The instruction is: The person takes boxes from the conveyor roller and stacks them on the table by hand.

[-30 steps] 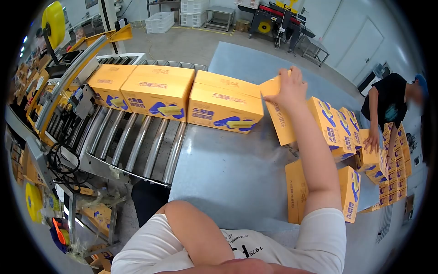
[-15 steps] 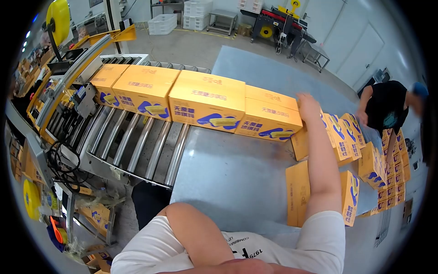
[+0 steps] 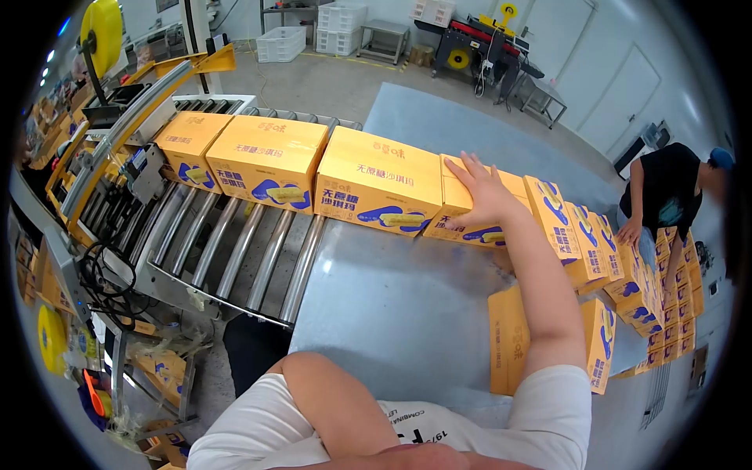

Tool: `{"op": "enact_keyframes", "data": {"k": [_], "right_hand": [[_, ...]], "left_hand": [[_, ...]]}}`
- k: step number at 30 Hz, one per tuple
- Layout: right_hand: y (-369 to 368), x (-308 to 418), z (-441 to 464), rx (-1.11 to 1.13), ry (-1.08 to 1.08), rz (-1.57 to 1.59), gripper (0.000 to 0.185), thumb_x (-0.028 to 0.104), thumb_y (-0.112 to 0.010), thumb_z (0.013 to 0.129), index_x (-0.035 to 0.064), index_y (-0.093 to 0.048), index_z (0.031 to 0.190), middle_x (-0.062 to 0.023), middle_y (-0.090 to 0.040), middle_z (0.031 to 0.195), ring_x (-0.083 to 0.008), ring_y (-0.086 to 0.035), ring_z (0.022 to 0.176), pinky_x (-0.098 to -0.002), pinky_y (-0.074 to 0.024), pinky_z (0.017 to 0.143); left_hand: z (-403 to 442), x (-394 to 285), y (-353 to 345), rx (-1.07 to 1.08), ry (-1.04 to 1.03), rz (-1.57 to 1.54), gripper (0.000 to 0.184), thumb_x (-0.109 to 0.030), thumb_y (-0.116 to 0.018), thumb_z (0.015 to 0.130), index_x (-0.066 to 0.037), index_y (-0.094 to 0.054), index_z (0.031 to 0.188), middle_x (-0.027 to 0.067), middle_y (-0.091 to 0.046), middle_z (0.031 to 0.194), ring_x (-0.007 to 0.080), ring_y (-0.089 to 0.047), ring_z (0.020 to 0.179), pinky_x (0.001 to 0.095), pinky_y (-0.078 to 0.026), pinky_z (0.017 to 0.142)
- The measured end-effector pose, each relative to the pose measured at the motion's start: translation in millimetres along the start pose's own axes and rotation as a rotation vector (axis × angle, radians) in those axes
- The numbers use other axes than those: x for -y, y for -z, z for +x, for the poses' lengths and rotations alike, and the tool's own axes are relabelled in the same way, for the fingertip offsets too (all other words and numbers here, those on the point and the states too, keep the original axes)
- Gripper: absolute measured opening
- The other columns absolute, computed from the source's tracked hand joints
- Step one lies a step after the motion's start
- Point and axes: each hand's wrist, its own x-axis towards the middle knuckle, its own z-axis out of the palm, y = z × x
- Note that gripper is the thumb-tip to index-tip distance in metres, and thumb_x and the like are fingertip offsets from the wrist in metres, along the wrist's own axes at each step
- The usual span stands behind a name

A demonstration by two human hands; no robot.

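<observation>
My right hand (image 3: pixel 487 196) lies with spread fingers on top of a yellow box (image 3: pixel 452 196), its thumb over the front edge. That box stands at the right end of a row, against another yellow box (image 3: pixel 384 176) at its left. Just right of my hand, several upright yellow boxes (image 3: pixel 553 219) lean in a line. Below my forearm are a yellow box (image 3: pixel 507 333) with its plain face showing and a printed box (image 3: pixel 600 345), both partly hidden by the arm. My left arm is bent against my body, and the left hand is out of sight.
A roller conveyor (image 3: pixel 266 254) with two more boxes joins the metal table (image 3: pixel 376 298) at the left, beside a machine frame with yellow tape (image 3: pixel 102 39). At the right another person (image 3: pixel 670 184) touches boxes near a large stack (image 3: pixel 680 313). White crates (image 3: pixel 280 44) stand behind.
The box my right hand held tilted now sits in the row. The hand moved from its right end onto its top, and the row shifted slightly right. The other person's hand lowered to the boxes.
</observation>
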Motion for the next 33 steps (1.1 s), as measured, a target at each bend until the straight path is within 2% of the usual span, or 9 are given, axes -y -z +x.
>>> {"op": "enact_keyframes", "data": {"k": [5, 15, 16, 18, 21, 25, 26, 29, 33], "right_hand": [[9.5, -3.4, -3.3, -0.072, 0.083, -0.006, 0.119, 0.051, -0.089, 0.053, 0.0195, -0.041, 0.157, -0.0174, -0.043, 0.155, -0.0371, -0.041, 0.143, -0.0551, -0.0248, 0.122], [56.0, -49.5, -24.2, -0.966, 0.292, 0.104, 0.12, 0.045, -0.091, 0.05, 0.0108, -0.041, 0.154, -0.0161, -0.046, 0.139, -0.0368, -0.043, 0.133, -0.0492, -0.0353, 0.114], [58.4, -43.6, -27.6, -1.098, 0.313, 0.113, 0.108, 0.046, -0.09, 0.058, 0.008, -0.045, 0.149, -0.012, -0.055, 0.125, -0.0273, -0.052, 0.12, -0.0411, -0.0417, 0.105], [51.0, -99.4, -29.3, -0.922, 0.238, 0.498, 0.089, 0.045, -0.086, 0.068, 0.0067, -0.051, 0.14, -0.0058, -0.056, 0.109, -0.0201, -0.054, 0.105, -0.0342, -0.0427, 0.094], [52.9, -111.2, -31.5, -0.621, 0.053, 0.84, 0.061, 0.04, -0.08, 0.08, 0.0059, -0.058, 0.126, 0.0024, -0.05, 0.088, -0.0125, -0.05, 0.086, -0.0271, -0.0391, 0.08], [55.9, -79.7, -19.5, -0.627, -0.083, 0.819, 0.045, 0.035, -0.075, 0.086, 0.0077, -0.063, 0.119, 0.0029, -0.05, 0.092, -0.0105, -0.046, 0.085, -0.0261, -0.037, 0.076], [74.1, -68.1, -31.6, -0.54, -0.128, 0.561, 0.057, 0.032, -0.077, 0.082, 0.0102, -0.06, 0.132, -0.0033, -0.058, 0.114, -0.015, -0.054, 0.103, -0.0291, -0.0433, 0.09], [90.3, -58.8, -48.3, -0.447, -0.014, 0.409, 0.076, 0.024, -0.079, 0.077, 0.0126, -0.052, 0.147, -0.0087, -0.056, 0.136, -0.0227, -0.054, 0.125, -0.0346, -0.0403, 0.11], [107.3, -79.4, -70.6, -0.274, -0.122, 0.568, 0.09, 0.016, -0.081, 0.071, 0.0187, -0.045, 0.154, -0.0123, -0.057, 0.138, -0.0314, -0.052, 0.132, -0.0373, -0.0352, 0.118]], "left_hand": [[-1.2, 2.1, -1.0, 0.004, 0.002, 0.004, 0.047, -0.019, -0.053, 0.103, -0.009, -0.05, 0.15, 0.0089, -0.045, 0.159, 0.0265, -0.039, 0.147, 0.0471, -0.036, 0.112], [0.3, 6.0, 1.1, -0.019, -0.005, -0.006, 0.047, -0.019, -0.053, 0.103, -0.009, -0.05, 0.149, 0.0086, -0.045, 0.158, 0.0261, -0.039, 0.147, 0.0466, -0.037, 0.111], [0.5, 5.8, 0.6, -0.018, -0.002, -0.005, 0.047, -0.019, -0.053, 0.103, -0.009, -0.05, 0.149, 0.0086, -0.045, 0.158, 0.0261, -0.039, 0.147, 0.0465, -0.037, 0.111], [0.1, 5.1, 0.4, -0.017, -0.003, -0.006, 0.047, -0.019, -0.053, 0.103, -0.009, -0.05, 0.149, 0.0086, -0.045, 0.158, 0.026, -0.039, 0.147, 0.0464, -0.037, 0.111], [0.0, 5.8, -0.1, -0.011, -0.003, 0.0, 0.047, -0.019, -0.053, 0.103, -0.009, -0.05, 0.149, 0.0085, -0.045, 0.158, 0.0259, -0.04, 0.147, 0.0463, -0.037, 0.111], [-0.4, 4.3, -1.1, -0.015, 0.007, -0.007, 0.047, -0.019, -0.053, 0.103, -0.009, -0.051, 0.149, 0.0084, -0.046, 0.158, 0.0257, -0.04, 0.147, 0.0461, -0.037, 0.111], [-0.5, 3.5, -1.7, -0.012, 0.008, -0.006, 0.047, -0.019, -0.053, 0.103, -0.009, -0.051, 0.149, 0.0084, -0.046, 0.158, 0.0257, -0.04, 0.146, 0.0461, -0.037, 0.111], [-0.5, 4.4, -3.9, -0.012, 0.012, -0.002, 0.047, -0.019, -0.053, 0.103, -0.009, -0.051, 0.149, 0.0083, -0.046, 0.158, 0.0256, -0.04, 0.146, 0.0459, -0.037, 0.11], [-0.2, 8.1, -4.1, -0.016, 0.023, 0.001, 0.047, -0.02, -0.053, 0.103, -0.009, -0.051, 0.149, 0.0082, -0.046, 0.158, 0.0254, -0.04, 0.146, 0.0457, -0.037, 0.11]]}}
